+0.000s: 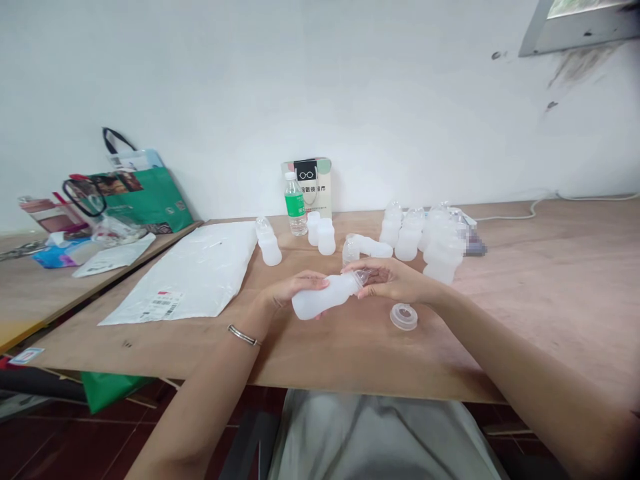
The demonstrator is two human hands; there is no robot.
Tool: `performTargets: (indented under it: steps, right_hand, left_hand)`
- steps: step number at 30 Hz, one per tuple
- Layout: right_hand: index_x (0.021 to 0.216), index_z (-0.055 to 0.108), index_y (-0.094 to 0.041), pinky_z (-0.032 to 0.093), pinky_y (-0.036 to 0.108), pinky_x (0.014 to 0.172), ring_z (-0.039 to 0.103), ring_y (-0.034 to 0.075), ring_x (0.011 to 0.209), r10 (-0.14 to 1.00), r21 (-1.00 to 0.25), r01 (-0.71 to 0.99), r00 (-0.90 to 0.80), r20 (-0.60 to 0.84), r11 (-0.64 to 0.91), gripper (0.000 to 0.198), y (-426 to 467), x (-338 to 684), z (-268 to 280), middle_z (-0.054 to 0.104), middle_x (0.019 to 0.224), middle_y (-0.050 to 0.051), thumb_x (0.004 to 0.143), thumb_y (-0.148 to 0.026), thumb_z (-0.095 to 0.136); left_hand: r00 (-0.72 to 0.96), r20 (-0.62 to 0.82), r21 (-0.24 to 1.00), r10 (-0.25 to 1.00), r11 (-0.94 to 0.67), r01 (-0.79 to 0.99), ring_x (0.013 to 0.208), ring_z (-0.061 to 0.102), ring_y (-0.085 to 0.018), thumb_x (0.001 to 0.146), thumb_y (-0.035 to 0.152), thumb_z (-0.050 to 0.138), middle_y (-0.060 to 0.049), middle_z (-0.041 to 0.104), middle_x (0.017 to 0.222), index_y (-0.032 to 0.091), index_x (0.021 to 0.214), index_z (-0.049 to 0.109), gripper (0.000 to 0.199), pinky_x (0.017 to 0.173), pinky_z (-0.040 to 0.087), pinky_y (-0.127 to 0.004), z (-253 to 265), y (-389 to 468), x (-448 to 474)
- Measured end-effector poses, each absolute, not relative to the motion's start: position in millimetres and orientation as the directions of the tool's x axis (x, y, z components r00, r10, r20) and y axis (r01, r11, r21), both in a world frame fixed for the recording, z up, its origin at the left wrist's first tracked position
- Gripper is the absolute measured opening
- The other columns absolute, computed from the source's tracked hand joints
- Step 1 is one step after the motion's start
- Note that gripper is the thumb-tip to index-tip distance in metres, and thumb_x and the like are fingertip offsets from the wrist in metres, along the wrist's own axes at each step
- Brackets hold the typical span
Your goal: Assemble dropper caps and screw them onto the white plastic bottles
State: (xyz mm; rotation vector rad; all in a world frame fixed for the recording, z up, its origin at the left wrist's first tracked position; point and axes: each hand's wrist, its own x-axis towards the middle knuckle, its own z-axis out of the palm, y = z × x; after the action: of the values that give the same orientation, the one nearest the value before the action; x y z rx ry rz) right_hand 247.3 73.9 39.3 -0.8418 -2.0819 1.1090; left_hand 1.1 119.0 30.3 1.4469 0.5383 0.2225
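A frosted white baby bottle [320, 300] lies tilted in the air over the table, its base to the left. My left hand [305, 285] is wrapped around its body. At the top end, my right hand [383, 277] has its fingers closed round a clear nipple [361, 275] on the bottle's neck. On the wood below my right hand rests a clear ring-shaped collar [403, 317]. Just behind the hands stands a clear cap [351, 249], beside a bottle lying on its side [375, 247].
Several capped bottles [409, 233] stand at the right; another capped one [269, 241] is at the left. Two uncapped bottles [326, 237] stand near a water bottle [296, 205] and paper bag [320, 183]. A white mailing bag [195, 267] covers the table's left part.
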Motion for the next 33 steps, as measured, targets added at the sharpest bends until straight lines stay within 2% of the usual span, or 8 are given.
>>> performTargets:
  steps: [7,10,13,15,18,23,28,33]
  right_hand:
    - [0.112,0.063,-0.026,0.051,0.035,0.088,0.063,0.019,0.102,0.746,-0.846,0.175,-0.582,0.324,0.504,0.043,65,242,45,0.066,0.113,0.004,0.071,-0.031,0.074]
    - [0.100,0.064,-0.022,0.055,0.030,0.069,0.068,0.017,0.079,0.810,-0.895,0.208,-0.539,0.231,0.394,0.037,63,239,44,0.071,0.094,0.003,0.067,-0.035,0.076]
    - [0.081,0.060,-0.019,0.048,0.024,0.048,0.058,0.011,0.048,0.893,-0.915,0.283,-0.424,0.148,0.287,0.027,60,234,44,0.066,0.062,-0.002,0.071,-0.042,0.072]
    - [0.077,0.059,-0.019,0.044,0.022,0.044,0.053,0.009,0.043,0.913,-0.914,0.305,-0.382,0.141,0.269,0.029,59,233,45,0.060,0.054,-0.003,0.074,-0.046,0.069]
    - [0.087,0.063,-0.019,0.049,0.024,0.052,0.058,0.010,0.054,0.894,-0.909,0.287,-0.415,0.166,0.302,0.030,62,233,44,0.066,0.070,0.001,0.076,-0.046,0.067]
    - [0.108,0.063,-0.024,0.053,0.033,0.080,0.064,0.018,0.090,0.800,-0.862,0.232,-0.534,0.274,0.451,0.037,69,241,41,0.066,0.107,0.004,0.075,-0.040,0.069]
    - [0.115,0.062,-0.026,0.047,0.041,0.097,0.058,0.022,0.109,0.718,-0.794,0.198,-0.587,0.374,0.575,0.042,69,244,39,0.063,0.116,0.005,0.075,-0.035,0.071]
    - [0.110,0.062,-0.027,0.048,0.040,0.095,0.056,0.019,0.110,0.662,-0.753,0.116,-0.575,0.481,0.648,0.032,67,241,36,0.061,0.115,0.005,0.079,-0.022,0.066]
  left_hand:
    - [0.894,-0.205,0.975,0.399,0.162,0.152,0.054,0.065,-0.018,0.070,0.053,0.067,-0.008,0.068,0.067,0.008,0.093,0.063,0.050,0.047,0.050,-0.024,33,118,-1]
    - [0.888,-0.211,0.977,0.408,0.111,0.181,0.059,0.066,-0.017,0.072,0.051,0.068,-0.008,0.069,0.074,0.010,0.101,0.062,0.050,0.049,0.050,-0.023,32,117,-2]
    - [0.895,-0.177,0.984,0.410,0.056,0.169,0.061,0.065,-0.016,0.072,0.051,0.069,-0.008,0.068,0.079,0.011,0.105,0.062,0.052,0.050,0.050,-0.022,32,117,0]
    - [0.895,-0.153,0.988,0.419,0.031,0.154,0.061,0.065,-0.016,0.072,0.051,0.068,-0.008,0.067,0.080,0.011,0.104,0.062,0.052,0.049,0.050,-0.021,33,116,1]
    - [0.877,-0.137,0.989,0.461,0.008,0.150,0.058,0.064,-0.013,0.073,0.050,0.068,-0.007,0.067,0.080,0.011,0.105,0.063,0.050,0.047,0.047,-0.019,36,116,2]
    - [0.854,-0.167,0.983,0.493,0.015,0.183,0.054,0.064,-0.014,0.076,0.050,0.065,-0.007,0.067,0.071,0.010,0.108,0.063,0.051,0.045,0.047,-0.020,37,117,-2]
    - [0.871,-0.198,0.980,0.449,0.100,0.172,0.056,0.066,-0.018,0.074,0.052,0.065,-0.009,0.069,0.069,0.008,0.097,0.062,0.049,0.046,0.049,-0.023,31,121,-3]
    - [0.899,-0.183,0.968,0.397,0.231,0.096,0.051,0.064,-0.018,0.072,0.056,0.062,-0.009,0.067,0.065,0.005,0.094,0.060,0.056,0.046,0.049,-0.026,24,124,1]
